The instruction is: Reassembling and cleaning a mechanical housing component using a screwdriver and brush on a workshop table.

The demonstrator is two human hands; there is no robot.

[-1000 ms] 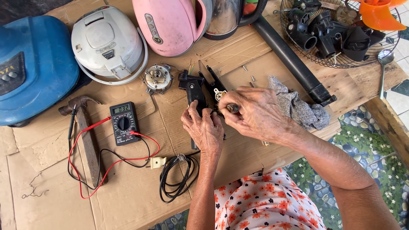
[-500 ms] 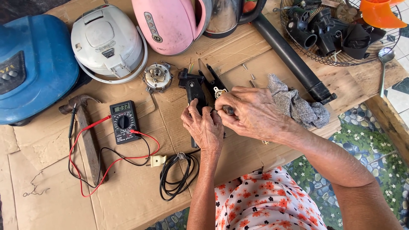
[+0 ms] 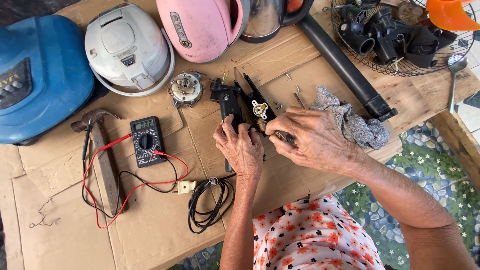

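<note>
Black handle housing, opened in two halves, lies on the cardboard-covered desk just beyond both hands. Left hand presses it down, fingers curled; right hand pinches a small tool. Best to brace firmly, keeping loose screws close.

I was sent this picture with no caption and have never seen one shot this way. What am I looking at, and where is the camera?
The camera sits on a person's head and looks down at their own two hands over a cardboard-covered table. The left hand steadies an opened black plastic housing; the right hand grips the housing's other half, which bears a small pale part. Around them lie a multimeter with red and black leads, a hammer, a coiled black cord, a grey rag, a white rice cooker and a pink kettle.
</note>
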